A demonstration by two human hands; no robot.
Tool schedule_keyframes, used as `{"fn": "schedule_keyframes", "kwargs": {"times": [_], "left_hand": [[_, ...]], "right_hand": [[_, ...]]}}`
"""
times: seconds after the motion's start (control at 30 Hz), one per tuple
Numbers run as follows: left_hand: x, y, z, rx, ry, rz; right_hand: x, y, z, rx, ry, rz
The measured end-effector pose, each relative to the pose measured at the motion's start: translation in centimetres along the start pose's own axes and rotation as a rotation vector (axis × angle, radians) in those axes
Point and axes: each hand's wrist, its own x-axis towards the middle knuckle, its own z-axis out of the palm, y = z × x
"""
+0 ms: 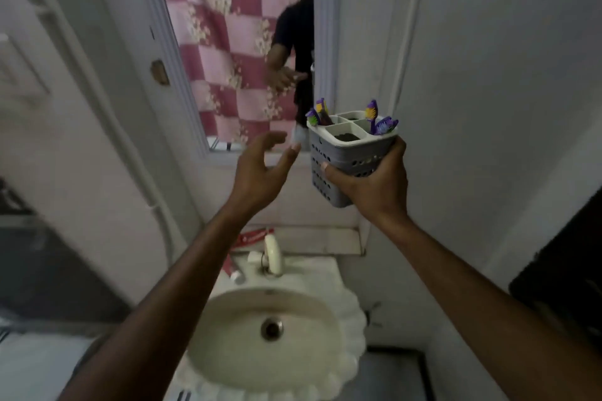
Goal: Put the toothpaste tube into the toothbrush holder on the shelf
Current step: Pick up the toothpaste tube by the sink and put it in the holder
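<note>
My right hand (pixel 371 182) grips a grey perforated toothbrush holder (pixel 345 153) and holds it in the air above the shelf, just below the mirror. Purple toothbrushes (pixel 378 122) stand in its compartments; the front compartment looks dark and empty. My left hand (pixel 260 169) is open with fingers spread, just left of the holder and not touching it. A red toothpaste tube (pixel 252 237) lies on the shelf's left end, behind the tap, partly hidden by my left forearm.
The white shelf (pixel 325 239) runs along the wall above a scalloped white sink (pixel 228 352) with a tap (pixel 273 254). A mirror (pixel 234 58) hangs above. A white cap-like item (pixel 235 276) lies on the sink rim.
</note>
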Motion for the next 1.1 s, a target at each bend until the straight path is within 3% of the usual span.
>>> {"fn": "schedule_keyframes", "kwargs": {"times": [0.3, 0.53, 0.67, 0.87, 1.0, 1.1], "left_hand": [[-9.3, -12.6, 3.0, -0.055, -0.115, -0.345], [-13.3, -23.8, 3.7, 0.015, -0.252, -0.474], [-14.3, -29.6, 2.4, 0.211, -0.400, -0.481], [-13.6, -34.9, 0.6, 0.634, -0.812, -0.166], [-12.8, -36.6, 0.9, 0.904, -0.899, 0.129], [-12.5, -36.8, 0.8, 1.046, -0.877, 0.231]], "right_hand": [[-7.3, 10.4, 4.8, -0.065, -0.123, 0.242], [-12.4, 17.3, 9.4, -0.252, -0.083, 0.425], [-14.8, 19.3, 12.0, -0.318, -0.049, 0.504], [-17.2, 21.4, 15.3, -0.309, 0.019, 0.622], [-18.8, 22.8, 16.6, -0.392, 0.010, 0.664], [-19.1, 22.9, 16.9, -0.416, -0.033, 0.672]]}}
